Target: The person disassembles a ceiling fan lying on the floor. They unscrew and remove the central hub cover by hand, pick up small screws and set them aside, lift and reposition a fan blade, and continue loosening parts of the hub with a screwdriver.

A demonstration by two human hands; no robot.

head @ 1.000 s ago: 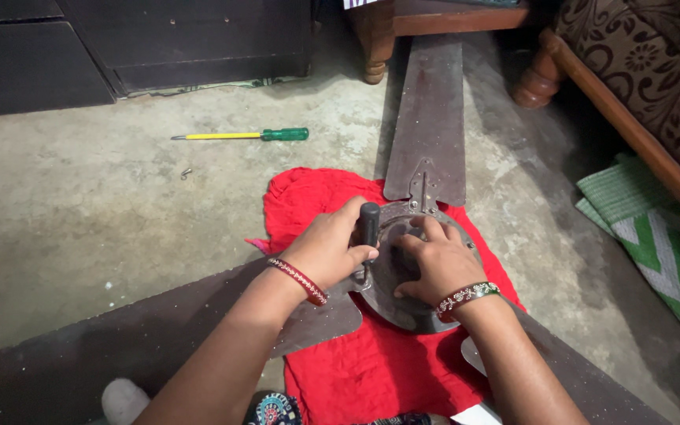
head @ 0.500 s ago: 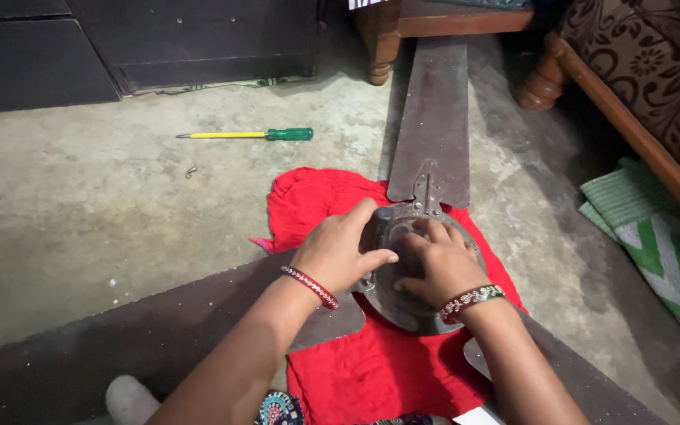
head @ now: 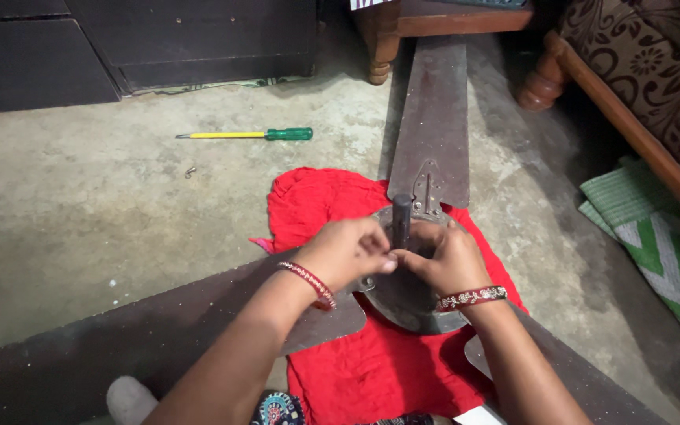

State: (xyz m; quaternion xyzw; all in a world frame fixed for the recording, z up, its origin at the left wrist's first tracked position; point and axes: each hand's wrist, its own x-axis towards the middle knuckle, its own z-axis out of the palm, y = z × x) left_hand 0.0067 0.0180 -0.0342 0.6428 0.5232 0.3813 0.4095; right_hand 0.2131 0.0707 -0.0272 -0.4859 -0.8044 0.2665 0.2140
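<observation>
Ceiling fan motor hub [head: 411,295], lower centre on the red cloth [head: 316,205]: both hands are now meeting at its shaft [head: 400,220], left hand [head: 348,253] and right hand [head: 446,260] pinching something too small to tell, where earlier they were lying flat.

The motor [head: 407,295] sits on the cloth [head: 371,370], which lies on the floor [head: 80,212]. A shaft [head: 400,220] stands upright on the motor. One blade [head: 434,126] runs from the motor to the far side, another [head: 120,338] to the near left, a third [head: 584,386] to the near right. The left hand [head: 348,252] and right hand [head: 442,256] rest on the motor, touching each other just before the shaft. The screwdriver [head: 249,134] lies on the floor far left of the cloth, a screw [head: 190,171] near it. The mat [head: 663,244] lies right, beside the sofa [head: 655,86]. A cabinet [head: 120,39] stands far left.
</observation>
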